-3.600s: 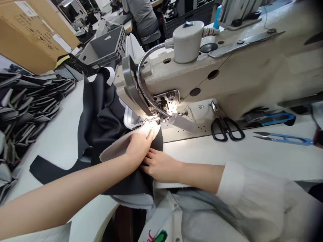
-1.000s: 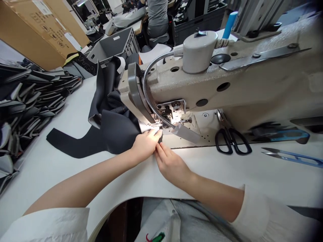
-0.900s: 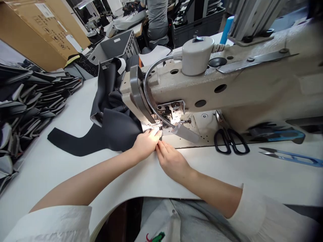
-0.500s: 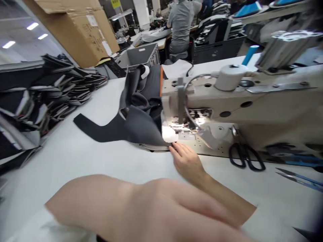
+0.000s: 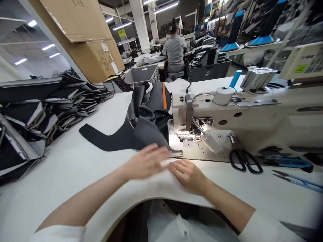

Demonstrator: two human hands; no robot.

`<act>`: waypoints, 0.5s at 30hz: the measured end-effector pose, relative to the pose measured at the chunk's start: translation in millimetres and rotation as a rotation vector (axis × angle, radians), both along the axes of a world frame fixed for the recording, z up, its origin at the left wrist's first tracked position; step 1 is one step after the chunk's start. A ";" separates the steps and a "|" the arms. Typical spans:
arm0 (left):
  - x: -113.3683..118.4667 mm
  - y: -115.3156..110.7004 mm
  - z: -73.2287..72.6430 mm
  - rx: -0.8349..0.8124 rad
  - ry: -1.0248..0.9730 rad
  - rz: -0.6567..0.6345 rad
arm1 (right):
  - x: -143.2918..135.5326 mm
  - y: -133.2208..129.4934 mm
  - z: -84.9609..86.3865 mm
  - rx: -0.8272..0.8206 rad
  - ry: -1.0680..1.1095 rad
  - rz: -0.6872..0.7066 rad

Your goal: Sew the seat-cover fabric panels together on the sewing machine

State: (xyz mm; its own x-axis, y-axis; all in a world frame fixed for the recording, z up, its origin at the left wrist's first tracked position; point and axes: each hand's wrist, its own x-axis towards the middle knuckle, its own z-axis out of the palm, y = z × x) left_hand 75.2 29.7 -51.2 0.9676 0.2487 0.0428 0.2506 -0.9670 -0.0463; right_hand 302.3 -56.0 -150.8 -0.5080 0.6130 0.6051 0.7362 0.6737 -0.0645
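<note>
Dark grey sewn fabric (image 5: 118,137) lies bunched on the white table, its right edge beside the needle area of the sewing machine (image 5: 181,111). My left hand (image 5: 147,163), blurred by motion, is over the near edge of this fabric with its fingers stretched out and nothing visible in them. Just right of it, my right hand (image 5: 188,174) rests near the table surface below the machine bed. Its fingers are bent and pressed together; whatever may be between them is hidden. A lamp lights the spot under the presser foot.
Black-handled scissors (image 5: 242,158) lie at the machine's base, with blue thread snips (image 5: 297,179) to their right. Stacked fabric pieces (image 5: 50,111) fill the left side. Behind are cardboard boxes (image 5: 101,57), a grey crate (image 5: 143,74) and a seated person (image 5: 176,50).
My left arm, which crossed low in front, has swung back left, bringing the hand to the fabric's near edge. My right hand has come slightly off the fabric edge. The view has tilted up.
</note>
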 end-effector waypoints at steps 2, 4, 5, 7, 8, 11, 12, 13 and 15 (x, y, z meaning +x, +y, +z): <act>-10.7 47.2 -20.4 0.158 -0.001 0.244 | -6.7 3.7 -0.2 -0.056 0.003 0.060; -20.2 89.6 -37.3 0.226 0.031 0.411 | -15.4 8.2 -0.4 -0.107 0.016 0.066; -23.8 106.9 -42.6 0.232 0.060 0.456 | -19.9 10.5 -0.5 -0.128 0.019 0.055; -29.0 131.4 -44.8 0.209 0.119 0.501 | -28.1 14.2 -0.3 -0.175 0.008 0.023; -31.5 138.3 -41.5 0.193 0.141 0.513 | -31.5 15.5 0.1 -0.206 -0.007 0.008; -43.6 133.5 -16.7 0.169 0.170 0.557 | -39.5 18.7 1.6 -0.328 -0.016 -0.094; -49.2 121.7 -5.4 0.168 0.182 0.576 | -42.1 20.6 1.4 -0.367 0.002 -0.140; -54.9 104.0 6.3 0.161 0.203 0.590 | -45.1 23.5 0.5 -0.400 0.029 -0.184; -64.0 52.4 26.8 0.117 0.302 0.607 | -53.0 33.1 -3.5 -0.438 0.103 -0.249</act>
